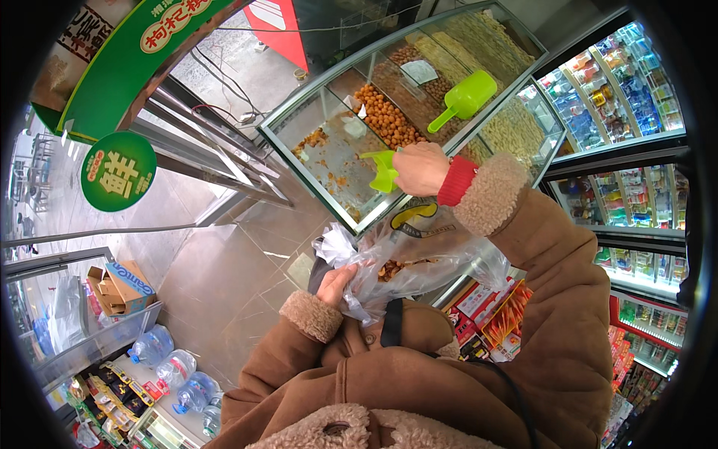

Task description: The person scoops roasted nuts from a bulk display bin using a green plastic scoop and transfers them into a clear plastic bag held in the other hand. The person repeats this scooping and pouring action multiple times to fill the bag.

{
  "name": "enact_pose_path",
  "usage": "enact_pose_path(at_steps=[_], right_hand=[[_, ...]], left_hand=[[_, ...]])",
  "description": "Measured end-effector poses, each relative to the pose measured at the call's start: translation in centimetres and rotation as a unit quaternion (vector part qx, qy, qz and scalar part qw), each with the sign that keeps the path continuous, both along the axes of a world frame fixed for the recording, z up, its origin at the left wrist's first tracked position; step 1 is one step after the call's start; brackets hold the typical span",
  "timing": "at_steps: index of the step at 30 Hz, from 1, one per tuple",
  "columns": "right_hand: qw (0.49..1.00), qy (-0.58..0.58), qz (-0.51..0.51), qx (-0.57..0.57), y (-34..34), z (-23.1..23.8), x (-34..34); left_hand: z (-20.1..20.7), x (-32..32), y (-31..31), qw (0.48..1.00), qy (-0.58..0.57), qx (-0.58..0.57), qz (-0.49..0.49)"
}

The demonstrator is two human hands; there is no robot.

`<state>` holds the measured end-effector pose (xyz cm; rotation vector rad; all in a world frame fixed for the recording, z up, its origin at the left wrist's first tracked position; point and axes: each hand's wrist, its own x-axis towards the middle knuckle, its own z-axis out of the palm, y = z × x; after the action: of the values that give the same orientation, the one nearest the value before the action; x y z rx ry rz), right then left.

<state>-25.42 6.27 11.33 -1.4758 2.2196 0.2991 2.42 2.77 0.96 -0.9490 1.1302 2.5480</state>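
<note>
My right hand [420,169] is closed on a small lime-green scoop [384,172] above the nearest left compartment of a glass-walled bin [357,227]. A few orange-brown crumbs and pieces [313,139] are scattered over that compartment's metal bottom. Closer to my body, my left hand [336,286] grips the edge of a see-through plastic bag [456,258]. Some brown snack pieces [393,269] lie inside the bag, which hangs below the bin's near edge. Round orange-brown nuts or snacks [385,116] fill the neighbouring compartment. Farther right, a larger green scoop [470,96] rests on the bin.
Lit drink fridges [598,90] stand on the right. Red snack packets [505,322] sit on a rack below the bin. Large water bottles [176,368] and a cardboard box [120,288] are at lower left. A round green sign [118,172] hangs by the glass door.
</note>
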Motion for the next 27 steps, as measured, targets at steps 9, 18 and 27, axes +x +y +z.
enact_pose_path(at_steps=[9,18,27], right_hand=[[0.998,-0.05,-0.011,0.037,-7.8,-3.1,-0.6],[0.988,-0.086,-0.124,0.03,-15.2,-10.2,-0.9],[0.967,-0.124,-0.224,-0.011,-16.8,-14.9,-2.1]], left_hand=[[-0.2,-0.9,-0.3,0.993,0.0,0.097,0.071],[-2.1,-0.4,-1.6,0.997,0.024,0.066,0.029],[-3.2,-0.1,-2.7,0.997,0.02,0.075,0.005]])
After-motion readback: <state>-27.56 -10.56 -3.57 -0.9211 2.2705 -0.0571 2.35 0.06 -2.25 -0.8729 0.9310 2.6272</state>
